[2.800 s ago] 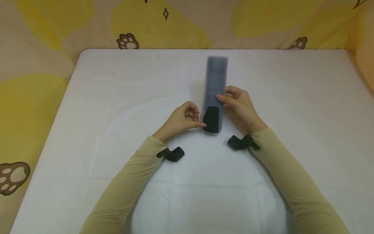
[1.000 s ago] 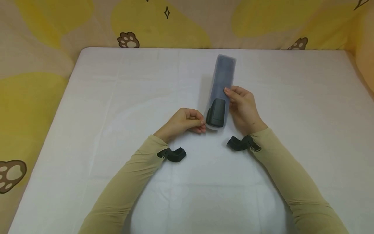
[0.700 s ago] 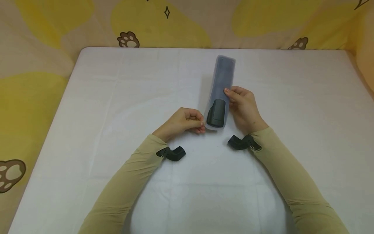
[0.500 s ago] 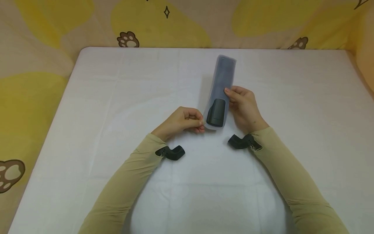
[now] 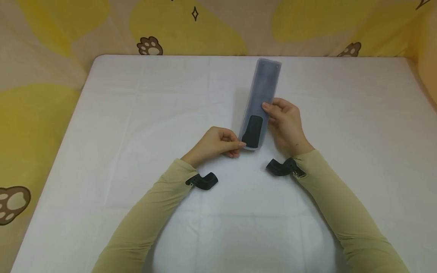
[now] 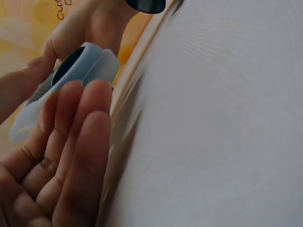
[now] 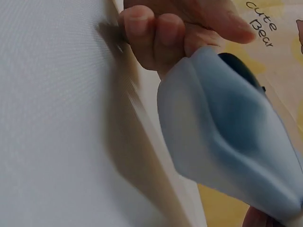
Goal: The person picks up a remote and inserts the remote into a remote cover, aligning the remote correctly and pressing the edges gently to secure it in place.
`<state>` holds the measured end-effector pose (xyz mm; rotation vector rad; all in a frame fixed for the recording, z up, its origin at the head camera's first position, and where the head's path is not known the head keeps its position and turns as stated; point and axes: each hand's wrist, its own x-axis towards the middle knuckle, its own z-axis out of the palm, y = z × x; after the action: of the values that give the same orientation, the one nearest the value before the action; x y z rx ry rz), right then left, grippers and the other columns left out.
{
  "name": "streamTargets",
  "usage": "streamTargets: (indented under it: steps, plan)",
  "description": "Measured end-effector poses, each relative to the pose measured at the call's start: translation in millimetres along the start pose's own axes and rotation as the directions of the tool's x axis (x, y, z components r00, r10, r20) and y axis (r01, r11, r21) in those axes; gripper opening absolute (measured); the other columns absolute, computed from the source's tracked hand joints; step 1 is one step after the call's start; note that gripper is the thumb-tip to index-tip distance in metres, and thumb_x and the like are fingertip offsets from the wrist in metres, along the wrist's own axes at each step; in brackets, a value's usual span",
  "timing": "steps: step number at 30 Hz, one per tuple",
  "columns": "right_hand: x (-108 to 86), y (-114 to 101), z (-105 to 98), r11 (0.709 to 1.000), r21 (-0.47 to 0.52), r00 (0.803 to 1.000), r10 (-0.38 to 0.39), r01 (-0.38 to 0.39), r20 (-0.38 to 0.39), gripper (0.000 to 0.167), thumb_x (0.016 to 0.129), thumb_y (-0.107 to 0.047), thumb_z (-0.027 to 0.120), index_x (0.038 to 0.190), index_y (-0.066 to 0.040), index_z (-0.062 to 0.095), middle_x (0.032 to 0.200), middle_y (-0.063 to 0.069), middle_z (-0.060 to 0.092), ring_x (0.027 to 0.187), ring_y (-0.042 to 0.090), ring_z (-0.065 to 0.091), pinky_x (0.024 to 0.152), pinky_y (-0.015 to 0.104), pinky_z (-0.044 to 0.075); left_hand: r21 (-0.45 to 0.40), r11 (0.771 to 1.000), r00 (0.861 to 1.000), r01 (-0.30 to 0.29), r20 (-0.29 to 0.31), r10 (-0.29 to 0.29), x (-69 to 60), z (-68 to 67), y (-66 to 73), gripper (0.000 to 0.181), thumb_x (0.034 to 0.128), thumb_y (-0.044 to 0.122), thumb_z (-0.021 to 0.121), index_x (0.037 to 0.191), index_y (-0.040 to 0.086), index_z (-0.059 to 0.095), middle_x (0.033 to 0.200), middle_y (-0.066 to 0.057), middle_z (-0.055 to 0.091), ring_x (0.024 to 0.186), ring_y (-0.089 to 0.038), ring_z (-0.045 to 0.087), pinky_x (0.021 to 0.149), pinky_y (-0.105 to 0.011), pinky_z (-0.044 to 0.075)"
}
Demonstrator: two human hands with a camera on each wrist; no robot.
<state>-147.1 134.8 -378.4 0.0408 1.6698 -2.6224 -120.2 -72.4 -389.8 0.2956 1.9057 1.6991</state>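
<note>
A long, narrow, translucent blue-grey plastic case [image 5: 263, 87], with a black piece [image 5: 253, 131] at its near end, is tilted up off the table. My right hand [image 5: 286, 121] grips its right edge, thumb on top and fingers behind. At the near left corner is my left hand [image 5: 220, 143]; its thumb reaches straight over the corner beside the black piece, the other fingers loosely bent below. In the left wrist view the case [image 6: 97, 68] lies between that thumb and the fingers. The right wrist view shows the near end of the case [image 7: 189, 127] above the table.
The table [image 5: 153, 113] has a white cover. Behind it and at the left hangs a yellow patterned cloth [image 5: 205, 30]. A black camera mount sits on each wrist, the left mount [image 5: 205, 181] and the right mount [image 5: 281, 167].
The case has shifted right and leaned rightward since the earliest frame. In the last half second its far end rose slightly, the black piece lost its shine, and my left thumb reached over the corner.
</note>
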Motion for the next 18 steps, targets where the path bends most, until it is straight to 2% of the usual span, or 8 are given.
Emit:
streamTargets:
  steps: [7, 12, 18]
  plan:
    - [-2.5, 4.0, 3.4, 1.000, -0.003, 0.999, -0.022, 0.022, -0.023, 0.012, 0.084, 0.003, 0.067, 0.095, 0.002, 0.061, 0.076, 0.005, 0.067, 0.069, 0.012, 0.065, 0.065, 0.022, 0.054, 0.064, 0.997, 0.997, 0.033, -0.070, -0.029, 0.2, 3.2, -1.4, 0.016, 0.0818, 0.012, 0.075, 0.079, -0.003, 0.069, 0.068, -0.011, 0.068, 0.064, -0.020, 0.067, 0.063, -0.033, 0.057]
    - [-2.5, 5.9, 4.0, 1.000, 0.000, 0.999, -0.020, 0.020, -0.031, 0.011, 0.086, 0.005, 0.064, 0.096, 0.002, 0.061, 0.077, 0.005, 0.068, 0.070, 0.012, 0.065, 0.065, 0.022, 0.054, 0.070, 0.997, 0.998, 0.026, -0.059, -0.021, 0.9, 3.0, -2.3, 0.015, 0.0832, 0.010, 0.073, 0.082, -0.004, 0.068, 0.070, -0.012, 0.069, 0.064, -0.019, 0.068, 0.064, -0.032, 0.057]
    - [-1.4, 6.5, 2.8, 0.999, 0.030, 0.998, -0.021, 0.022, -0.054, 0.014, 0.083, 0.002, 0.069, 0.095, 0.003, 0.061, 0.079, 0.007, 0.069, 0.072, 0.014, 0.066, 0.068, 0.024, 0.054, 0.038, 0.999, 0.998, -0.006, -0.068, 0.008, 1.5, 3.0, -3.3, 0.014, 0.0845, 0.005, 0.070, 0.084, -0.008, 0.066, 0.075, -0.015, 0.070, 0.066, -0.018, 0.068, 0.066, -0.032, 0.057]
